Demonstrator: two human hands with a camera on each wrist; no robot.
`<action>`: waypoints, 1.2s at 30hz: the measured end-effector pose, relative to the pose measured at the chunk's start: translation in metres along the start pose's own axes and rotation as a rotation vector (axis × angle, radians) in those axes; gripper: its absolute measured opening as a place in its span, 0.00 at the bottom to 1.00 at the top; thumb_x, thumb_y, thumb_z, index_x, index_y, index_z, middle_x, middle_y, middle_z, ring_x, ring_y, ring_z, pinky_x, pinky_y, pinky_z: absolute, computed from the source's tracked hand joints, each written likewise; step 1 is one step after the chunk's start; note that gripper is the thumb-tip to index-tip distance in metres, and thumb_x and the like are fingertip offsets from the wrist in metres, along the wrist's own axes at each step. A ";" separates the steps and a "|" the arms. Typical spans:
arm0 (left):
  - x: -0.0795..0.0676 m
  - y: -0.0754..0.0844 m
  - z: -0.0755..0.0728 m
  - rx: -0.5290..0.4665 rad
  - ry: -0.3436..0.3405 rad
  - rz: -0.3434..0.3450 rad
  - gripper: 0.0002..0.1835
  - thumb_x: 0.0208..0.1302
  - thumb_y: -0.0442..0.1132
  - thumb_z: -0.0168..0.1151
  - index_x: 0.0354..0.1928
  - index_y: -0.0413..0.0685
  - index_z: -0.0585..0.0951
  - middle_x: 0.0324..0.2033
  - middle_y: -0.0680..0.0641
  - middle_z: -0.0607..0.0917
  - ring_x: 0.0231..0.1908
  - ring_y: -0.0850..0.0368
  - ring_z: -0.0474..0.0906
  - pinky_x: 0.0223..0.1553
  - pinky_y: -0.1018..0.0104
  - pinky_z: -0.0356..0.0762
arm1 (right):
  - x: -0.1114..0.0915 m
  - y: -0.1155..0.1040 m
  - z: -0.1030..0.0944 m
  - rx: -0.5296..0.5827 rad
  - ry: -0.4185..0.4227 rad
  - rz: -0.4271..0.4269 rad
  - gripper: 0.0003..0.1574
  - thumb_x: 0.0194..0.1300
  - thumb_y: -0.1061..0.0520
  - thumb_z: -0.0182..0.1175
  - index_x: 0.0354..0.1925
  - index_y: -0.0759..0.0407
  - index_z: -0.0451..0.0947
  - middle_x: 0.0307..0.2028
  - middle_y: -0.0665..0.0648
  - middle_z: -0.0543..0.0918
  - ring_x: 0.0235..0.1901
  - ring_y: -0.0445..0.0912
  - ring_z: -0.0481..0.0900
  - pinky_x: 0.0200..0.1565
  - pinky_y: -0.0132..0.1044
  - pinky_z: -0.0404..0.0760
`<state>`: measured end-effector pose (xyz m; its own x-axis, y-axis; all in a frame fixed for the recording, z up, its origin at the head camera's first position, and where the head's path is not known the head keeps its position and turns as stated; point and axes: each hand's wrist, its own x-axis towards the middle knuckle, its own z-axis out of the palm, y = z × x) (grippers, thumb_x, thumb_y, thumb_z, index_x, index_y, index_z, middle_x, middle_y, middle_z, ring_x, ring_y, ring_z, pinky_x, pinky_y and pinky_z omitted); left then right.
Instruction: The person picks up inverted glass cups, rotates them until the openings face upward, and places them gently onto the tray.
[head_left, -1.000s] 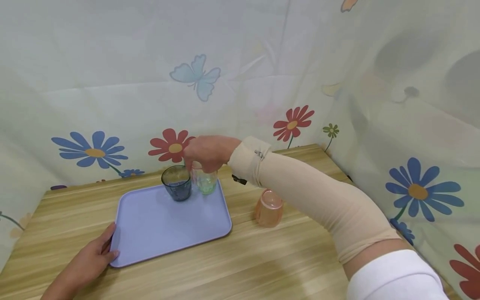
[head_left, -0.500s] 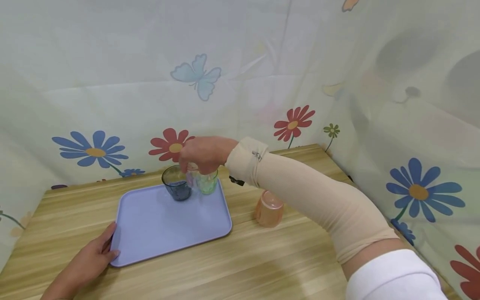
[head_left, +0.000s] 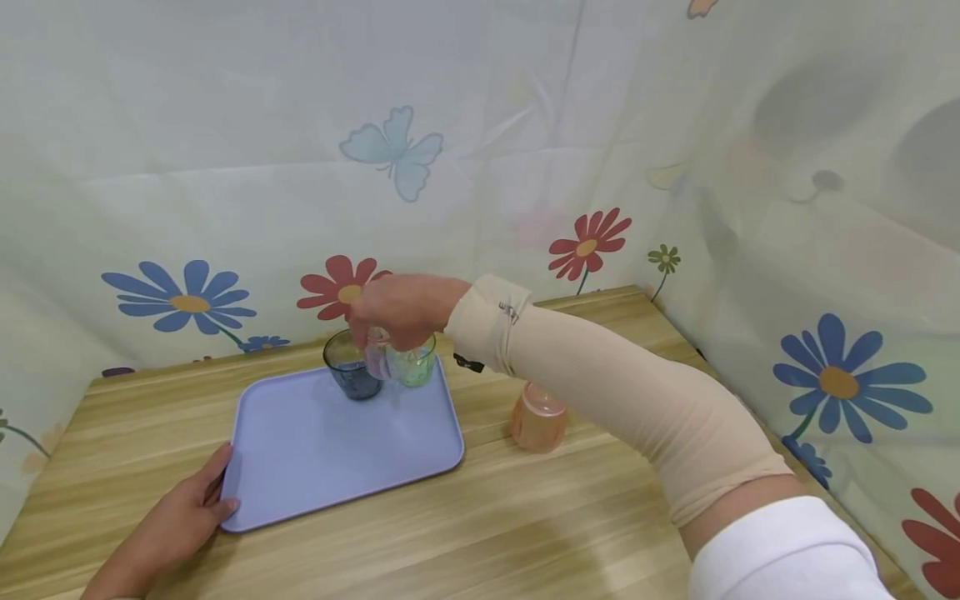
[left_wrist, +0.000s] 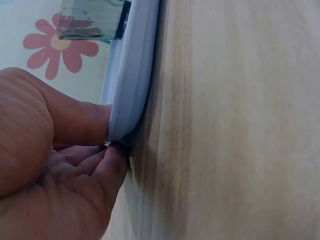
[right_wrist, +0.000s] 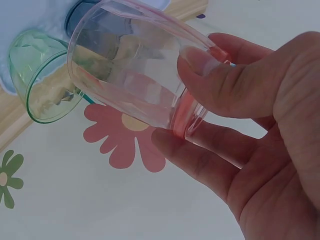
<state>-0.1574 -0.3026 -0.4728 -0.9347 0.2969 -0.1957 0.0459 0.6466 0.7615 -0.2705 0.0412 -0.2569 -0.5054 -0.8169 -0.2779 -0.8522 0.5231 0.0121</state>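
My right hand holds a clear pinkish drinking glass by its base, fingers and thumb around it. The glass is mouth down, over the back of a lilac tray. In the head view it overlaps the gap between a dark blue-grey glass and a pale green glass, both standing upright on the tray. My left hand pinches the tray's front left corner, thumb on the rim and fingers below, as the left wrist view shows.
An orange glass stands mouth down on the wooden table, right of the tray. A flower-printed cloth hangs behind the table and along its right side.
My right hand has shifted a little left with the pinkish glass, from in front of the green glass toward the dark one. The left hand and tray have stayed put.
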 end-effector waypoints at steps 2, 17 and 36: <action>0.000 0.000 0.000 -0.007 0.000 -0.002 0.42 0.73 0.25 0.53 0.77 0.19 0.38 0.74 0.15 0.41 0.73 0.21 0.44 0.52 0.99 0.54 | 0.000 -0.001 0.000 -0.006 0.013 -0.014 0.27 0.69 0.68 0.61 0.59 0.45 0.86 0.56 0.44 0.88 0.59 0.41 0.83 0.60 0.32 0.83; -0.002 0.005 0.000 0.015 -0.004 -0.023 0.43 0.74 0.25 0.53 0.77 0.20 0.38 0.75 0.16 0.40 0.74 0.20 0.44 0.53 0.99 0.54 | 0.001 -0.008 0.000 -0.034 0.014 -0.020 0.26 0.69 0.63 0.66 0.62 0.45 0.85 0.57 0.46 0.87 0.59 0.42 0.81 0.60 0.32 0.83; -0.001 0.000 0.000 0.017 0.010 -0.005 0.43 0.72 0.24 0.54 0.77 0.19 0.39 0.75 0.15 0.41 0.73 0.20 0.45 0.52 0.99 0.54 | 0.005 -0.018 -0.005 -0.057 0.036 -0.084 0.26 0.70 0.66 0.61 0.60 0.45 0.86 0.56 0.44 0.89 0.60 0.43 0.81 0.57 0.30 0.83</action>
<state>-0.1566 -0.3023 -0.4727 -0.9382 0.2869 -0.1936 0.0472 0.6602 0.7496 -0.2590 0.0263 -0.2536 -0.4359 -0.8659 -0.2454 -0.8974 0.4390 0.0450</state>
